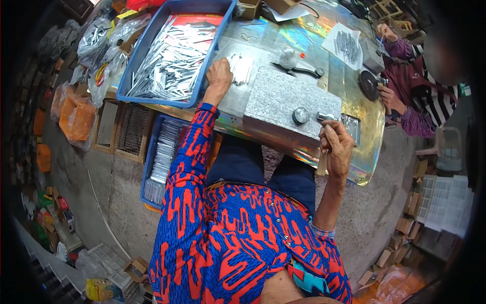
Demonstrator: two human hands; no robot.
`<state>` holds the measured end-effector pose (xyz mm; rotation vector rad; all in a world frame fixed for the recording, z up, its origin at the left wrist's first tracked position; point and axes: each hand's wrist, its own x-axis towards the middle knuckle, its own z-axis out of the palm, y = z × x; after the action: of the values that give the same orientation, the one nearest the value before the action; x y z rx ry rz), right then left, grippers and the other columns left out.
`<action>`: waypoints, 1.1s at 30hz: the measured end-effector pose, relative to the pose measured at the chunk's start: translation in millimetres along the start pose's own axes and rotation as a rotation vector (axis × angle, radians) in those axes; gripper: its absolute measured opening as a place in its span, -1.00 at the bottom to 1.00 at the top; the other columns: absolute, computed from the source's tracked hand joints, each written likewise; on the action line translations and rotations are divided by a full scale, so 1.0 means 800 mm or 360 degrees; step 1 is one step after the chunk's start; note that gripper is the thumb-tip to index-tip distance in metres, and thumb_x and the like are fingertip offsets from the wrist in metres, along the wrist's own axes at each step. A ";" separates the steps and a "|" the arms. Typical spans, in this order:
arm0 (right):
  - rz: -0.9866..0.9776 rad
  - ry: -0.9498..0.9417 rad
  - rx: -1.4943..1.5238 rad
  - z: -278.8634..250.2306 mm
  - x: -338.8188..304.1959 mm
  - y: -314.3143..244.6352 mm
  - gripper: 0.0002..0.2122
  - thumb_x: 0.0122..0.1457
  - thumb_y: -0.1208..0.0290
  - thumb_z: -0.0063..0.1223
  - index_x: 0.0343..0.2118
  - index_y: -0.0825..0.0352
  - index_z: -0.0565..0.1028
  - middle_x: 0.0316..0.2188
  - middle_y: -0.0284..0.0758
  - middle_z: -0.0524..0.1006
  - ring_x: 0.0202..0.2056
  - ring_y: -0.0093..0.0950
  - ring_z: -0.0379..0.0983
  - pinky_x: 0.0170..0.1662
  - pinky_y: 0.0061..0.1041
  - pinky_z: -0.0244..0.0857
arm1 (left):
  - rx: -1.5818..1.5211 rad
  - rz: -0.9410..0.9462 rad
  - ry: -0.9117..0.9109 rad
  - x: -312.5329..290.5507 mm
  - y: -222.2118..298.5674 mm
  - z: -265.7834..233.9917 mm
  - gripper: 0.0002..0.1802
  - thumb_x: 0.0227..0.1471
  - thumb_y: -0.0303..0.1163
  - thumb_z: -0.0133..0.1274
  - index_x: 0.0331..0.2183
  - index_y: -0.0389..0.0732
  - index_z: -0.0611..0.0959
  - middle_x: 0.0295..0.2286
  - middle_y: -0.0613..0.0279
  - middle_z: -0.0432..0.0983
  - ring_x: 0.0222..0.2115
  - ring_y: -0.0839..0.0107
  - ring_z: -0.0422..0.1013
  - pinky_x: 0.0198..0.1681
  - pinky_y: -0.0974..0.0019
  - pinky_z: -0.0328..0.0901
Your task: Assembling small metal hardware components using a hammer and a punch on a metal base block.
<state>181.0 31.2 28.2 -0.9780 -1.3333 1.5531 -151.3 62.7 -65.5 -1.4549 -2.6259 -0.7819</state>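
Note:
My left hand (219, 75) is closed, its fingers curled beside the right wall of a blue tray (124, 81) full of thin metal rods (174, 61). What it pinches, if anything, is hidden. A small group of metal rods (241, 69) lies on the table just right of it. My right hand (337, 147) is closed round a small hammer with a wooden handle (322, 163). The hammer's metal head (328, 116) is over the right front part of a speckled grey stone block (283, 96). A round metal piece (300, 116) rests on the block, left of the hammer head.
Pliers with dark handles (298, 69) lie behind the block. Rods rest on white paper (349, 44) farther back. A metal tray (351, 129) sits right of the block. Across the table a co-worker's hand (393, 97) is beside a black wheel (368, 85). A blue crate (161, 164) stands below the table.

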 end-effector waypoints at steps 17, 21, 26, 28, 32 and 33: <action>-0.0060 0.0194 -0.0040 -0.044 0.002 0.020 -0.86 0.09 0.46 -0.04 -0.35 0.43 0.43 -0.61 -0.41 0.38 -0.67 -0.76 0.18 -0.66 -0.79 0.04 | -0.0465 0.0016 0.0316 -0.013 -0.061 -0.081 -0.83 -0.20 -0.49 -0.10 -0.50 -0.25 0.58 -0.51 -0.07 0.48 -0.42 0.02 0.41 -0.32 0.13 0.30; -0.0075 0.0258 -0.0156 -0.060 0.006 0.036 -0.88 0.10 0.47 -0.06 -0.37 0.42 0.43 -0.62 -0.42 0.37 -0.67 -0.76 0.17 -0.66 -0.78 0.05 | -0.0032 -0.0103 -0.0055 -0.001 -0.134 -0.084 -0.84 -0.25 -0.48 -0.04 -0.50 -0.28 0.58 -0.49 -0.08 0.49 -0.41 0.01 0.43 -0.29 0.13 0.30; -0.0125 0.0409 -0.0395 -0.083 0.003 0.058 -0.87 0.10 0.46 -0.08 -0.37 0.41 0.43 -0.63 -0.43 0.37 -0.67 -0.75 0.18 -0.66 -0.77 0.06 | -0.0013 0.0012 -0.0233 0.001 -0.130 -0.061 -0.83 -0.30 -0.49 0.00 -0.51 -0.32 0.57 -0.48 -0.11 0.48 -0.39 0.01 0.42 -0.28 0.13 0.29; -0.0077 0.0436 -0.0478 -0.093 -0.001 0.064 -0.86 0.10 0.45 -0.09 -0.37 0.41 0.44 -0.63 -0.43 0.37 -0.67 -0.75 0.19 -0.66 -0.76 0.07 | -0.0024 -0.0001 -0.0338 0.009 -0.121 -0.054 -0.83 -0.29 -0.49 -0.01 -0.50 -0.32 0.57 -0.47 -0.12 0.48 -0.37 0.01 0.42 -0.28 0.13 0.29; 0.0025 0.0547 -0.0549 -0.109 0.001 0.067 -0.84 0.08 0.44 -0.09 -0.35 0.43 0.44 -0.61 -0.40 0.40 -0.67 -0.71 0.22 -0.65 -0.73 0.10 | -0.0104 0.0192 -0.0045 0.012 -0.168 -0.019 -0.82 -0.26 -0.52 -0.08 -0.47 -0.30 0.53 -0.49 -0.09 0.44 -0.39 -0.01 0.37 -0.34 0.10 0.26; 0.0008 0.0575 -0.0509 -0.115 0.002 0.071 -0.83 0.07 0.44 -0.08 -0.36 0.44 0.44 -0.61 -0.39 0.41 -0.67 -0.71 0.23 -0.65 -0.73 0.11 | -0.0097 0.0190 -0.0052 0.012 -0.166 -0.025 -0.84 -0.26 -0.51 -0.07 -0.49 -0.29 0.53 -0.54 -0.05 0.43 -0.44 -0.01 0.35 -0.35 0.12 0.25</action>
<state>260.4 58.5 -39.6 -1.3862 -1.3368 1.1148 -267.3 3.4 -99.6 -1.6357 -2.5309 -0.8399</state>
